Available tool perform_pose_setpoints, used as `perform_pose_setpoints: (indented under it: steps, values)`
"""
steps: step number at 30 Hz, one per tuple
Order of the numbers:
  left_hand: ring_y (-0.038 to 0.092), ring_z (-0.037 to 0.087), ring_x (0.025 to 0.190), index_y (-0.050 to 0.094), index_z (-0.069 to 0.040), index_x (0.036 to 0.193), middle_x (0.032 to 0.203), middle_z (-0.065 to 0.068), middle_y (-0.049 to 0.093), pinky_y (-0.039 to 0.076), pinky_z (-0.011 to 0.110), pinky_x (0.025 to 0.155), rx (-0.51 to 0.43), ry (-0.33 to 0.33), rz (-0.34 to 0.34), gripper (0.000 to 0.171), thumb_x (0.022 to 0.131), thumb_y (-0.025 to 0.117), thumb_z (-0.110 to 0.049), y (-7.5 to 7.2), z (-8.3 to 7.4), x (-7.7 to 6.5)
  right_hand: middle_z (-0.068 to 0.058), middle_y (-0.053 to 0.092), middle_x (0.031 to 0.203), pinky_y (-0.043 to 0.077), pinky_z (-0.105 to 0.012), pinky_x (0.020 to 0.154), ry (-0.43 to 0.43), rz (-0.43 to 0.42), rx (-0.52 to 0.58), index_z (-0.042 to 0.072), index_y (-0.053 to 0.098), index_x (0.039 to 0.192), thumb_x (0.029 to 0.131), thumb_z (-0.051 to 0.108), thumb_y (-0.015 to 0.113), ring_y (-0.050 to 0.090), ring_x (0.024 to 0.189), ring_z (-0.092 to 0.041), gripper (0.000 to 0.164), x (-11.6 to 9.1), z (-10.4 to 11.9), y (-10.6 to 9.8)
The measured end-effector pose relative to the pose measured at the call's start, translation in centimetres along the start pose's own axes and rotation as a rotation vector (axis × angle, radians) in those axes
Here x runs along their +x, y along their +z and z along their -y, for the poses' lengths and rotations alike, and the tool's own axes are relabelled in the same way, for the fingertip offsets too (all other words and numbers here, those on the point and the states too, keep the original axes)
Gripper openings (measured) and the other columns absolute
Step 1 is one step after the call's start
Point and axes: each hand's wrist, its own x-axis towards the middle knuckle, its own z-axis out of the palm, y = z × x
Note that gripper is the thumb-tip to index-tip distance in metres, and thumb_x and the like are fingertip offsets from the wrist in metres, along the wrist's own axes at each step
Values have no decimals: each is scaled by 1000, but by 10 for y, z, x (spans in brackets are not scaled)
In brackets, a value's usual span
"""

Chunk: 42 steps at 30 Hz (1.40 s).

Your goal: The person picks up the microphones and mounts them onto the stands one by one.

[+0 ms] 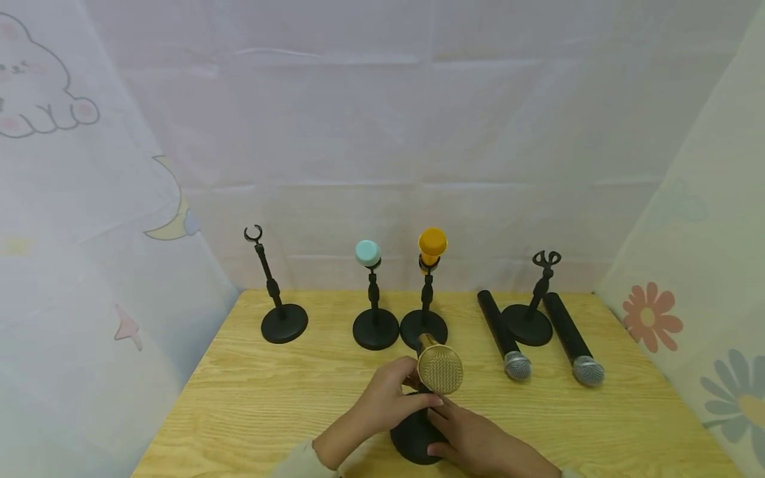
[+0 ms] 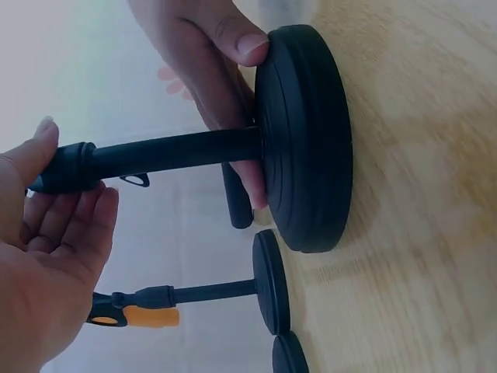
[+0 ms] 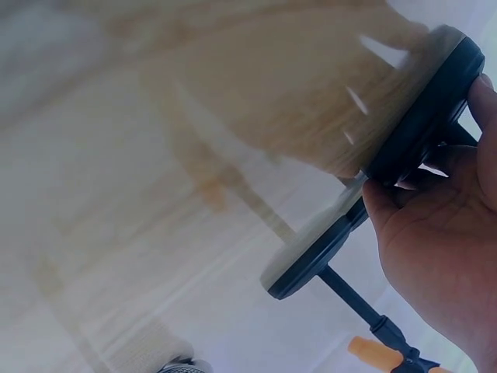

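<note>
A gold microphone (image 1: pixel 441 369) with a mesh head sits atop a black desk stand (image 1: pixel 412 438) near the front of the table. My left hand (image 1: pixel 382 398) grips the upper joint of this stand, just below the microphone; in the left wrist view its thumb and fingers lie on either side of the joint. My right hand (image 1: pixel 475 438) holds the round base (image 2: pixel 303 140), thumb at the rim and fingers beside the pole. Whether the base touches the table cannot be told. The microphone itself is out of sight in both wrist views.
Behind stand two stands, one with a mint-topped microphone (image 1: pixel 367 253), one with an orange microphone (image 1: pixel 433 245). A stand with a bare clip (image 1: pixel 283 323) is at left. At right, two black microphones (image 1: pixel 499 328) (image 1: pixel 574 335) lie beside another bare stand (image 1: pixel 527 324). Cloth walls (image 1: pixel 358 133) surround the table.
</note>
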Motion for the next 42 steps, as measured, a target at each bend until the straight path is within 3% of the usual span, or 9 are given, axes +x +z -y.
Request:
perform_pose_setpoints:
  steps: [6,14,18,31,39,42]
  values:
    - [67,3,97,71,-15,100,101,-6,70,56,23,87,-9,63,-13,18,90,80,-28,0,4,1,-11,37,160,51,-43,102,-31,-20,-21,9,50,150,101,62,44,48,140,-28,73,1,0,-1]
    - [67,6,106,73,-8,115,113,4,72,55,20,87,-88,139,85,23,93,75,-15,-4,3,2,-12,35,161,50,-44,103,-16,-2,2,8,49,151,100,64,44,46,141,-30,75,0,1,-2]
    - [67,5,108,73,-6,116,114,6,74,55,19,88,-76,163,130,23,95,72,-14,-6,3,4,-12,36,160,50,-45,104,-19,-3,0,8,50,150,100,63,44,46,141,-31,75,0,-1,-2]
    - [69,3,102,71,-1,116,110,14,74,57,19,83,-88,155,276,23,96,70,-11,-16,11,12,-15,34,161,48,-43,106,-100,10,5,4,47,151,103,60,41,42,144,-33,74,1,-8,-3]
    - [67,6,111,68,-1,122,119,16,72,55,22,90,-160,114,293,27,97,67,-11,-13,14,10,-17,31,162,47,-44,108,-98,25,34,4,44,153,102,60,42,39,145,-34,75,2,-8,-3]
    - [65,5,114,68,-4,125,122,12,71,54,21,92,-139,111,291,28,99,66,-14,-12,14,8,-17,32,162,47,-45,107,-84,30,46,4,45,153,101,61,43,40,145,-35,76,1,-7,-3]
